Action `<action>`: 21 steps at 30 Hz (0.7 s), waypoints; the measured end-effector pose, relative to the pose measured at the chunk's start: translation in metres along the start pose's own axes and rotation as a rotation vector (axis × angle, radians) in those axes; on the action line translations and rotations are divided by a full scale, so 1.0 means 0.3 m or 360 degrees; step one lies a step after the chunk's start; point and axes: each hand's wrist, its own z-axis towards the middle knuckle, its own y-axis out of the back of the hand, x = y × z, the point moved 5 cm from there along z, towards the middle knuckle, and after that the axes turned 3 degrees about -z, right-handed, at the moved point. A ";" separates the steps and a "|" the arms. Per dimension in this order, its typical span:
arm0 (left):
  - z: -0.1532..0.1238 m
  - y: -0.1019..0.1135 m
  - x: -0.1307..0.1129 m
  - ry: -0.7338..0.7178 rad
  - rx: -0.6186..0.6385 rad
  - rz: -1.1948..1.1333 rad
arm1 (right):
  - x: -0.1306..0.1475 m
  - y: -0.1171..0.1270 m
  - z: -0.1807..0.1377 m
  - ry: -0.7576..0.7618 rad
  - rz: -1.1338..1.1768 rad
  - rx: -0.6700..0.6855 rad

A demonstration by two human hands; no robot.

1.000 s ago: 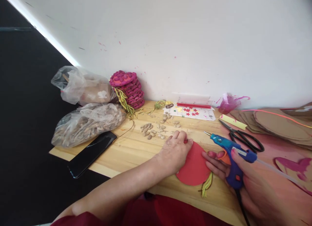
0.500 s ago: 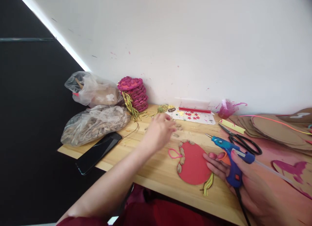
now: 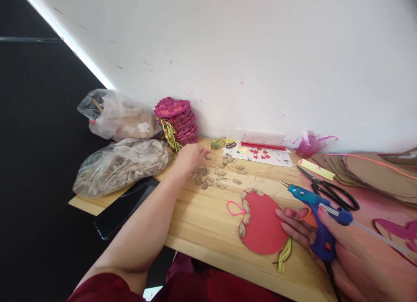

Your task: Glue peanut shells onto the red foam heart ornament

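Observation:
My right hand (image 3: 339, 245) is wrapped around a blue glue gun (image 3: 321, 219), its metal nozzle pointing left. The outstretched fingertips of that hand rest at the edge of a red heart-shaped piece (image 3: 265, 226) lying on the table. Peanuts in their shells (image 3: 246, 218) line the heart's left and upper edge. A pink cord loop (image 3: 235, 208) sticks out at its left, a yellow yarn tassel (image 3: 284, 255) at its lower right. Just beyond a scatter of loose peanuts (image 3: 203, 175), my left hand (image 3: 190, 156) is low over the table with fingers bent together; what they hold is hidden.
Stacked magenta pieces (image 3: 177, 122) stand beside a plastic bag of peanuts (image 3: 124, 167) and a black phone (image 3: 125, 206). Red stars lie on a white sheet (image 3: 276, 159). Black-handled scissors (image 3: 335, 193), a stained plastic cup (image 3: 306, 146) and cardboard shapes (image 3: 374, 174) occupy the right side.
My left hand has moved left and away from me, down toward the table, uncovering the loose peanuts. My right hand still holds the glue gun by the heart. The view has shifted slightly.

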 end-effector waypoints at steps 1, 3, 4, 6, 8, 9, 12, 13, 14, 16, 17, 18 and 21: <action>0.002 -0.016 0.012 -0.0018 0.0006 -0.0008 | 0.001 -0.001 0.000 -0.0017 0.0000 -0.0023; 0.006 -0.040 0.031 -0.0079 0.0005 -0.0038 | 0.003 -0.003 0.001 -0.0047 0.0007 -0.0081; 0.009 -0.050 0.037 -0.0116 -0.0001 -0.0056 | 0.002 -0.002 0.002 -0.0069 0.0011 -0.0114; 0.016 -0.067 0.042 -0.0186 -0.0006 -0.0085 | 0.002 0.000 0.007 -0.0085 0.0014 -0.0169; 0.023 -0.085 0.041 -0.0230 0.0001 -0.0101 | 0.001 0.004 0.012 -0.0079 0.0024 -0.0190; 0.025 -0.093 0.041 -0.0239 0.0006 -0.0105 | -0.001 0.006 0.015 -0.0081 0.0034 -0.0191; 0.030 -0.112 0.042 -0.0237 0.0016 -0.0108 | -0.011 0.016 0.018 -0.0156 0.0069 -0.0246; 0.031 -0.116 0.043 -0.0235 0.0018 -0.0109 | -0.012 0.018 0.018 -0.0167 0.0069 -0.0266; 0.031 -0.120 0.044 -0.0231 0.0020 -0.0109 | -0.010 0.018 0.017 -0.0166 0.0062 -0.0284; 0.032 -0.123 0.046 -0.0222 0.0017 -0.0105 | -0.007 0.015 0.015 -0.0169 0.0040 -0.0310; 0.033 -0.123 0.047 -0.0217 0.0016 -0.0102 | -0.005 0.012 0.014 -0.0178 0.0034 -0.0319; 0.033 -0.123 0.047 -0.0214 0.0017 -0.0098 | -0.005 0.009 0.013 -0.0189 0.0032 -0.0328; 0.035 -0.122 0.041 -0.0216 0.0038 -0.0075 | 0.000 0.007 0.012 -0.0171 0.0026 -0.0353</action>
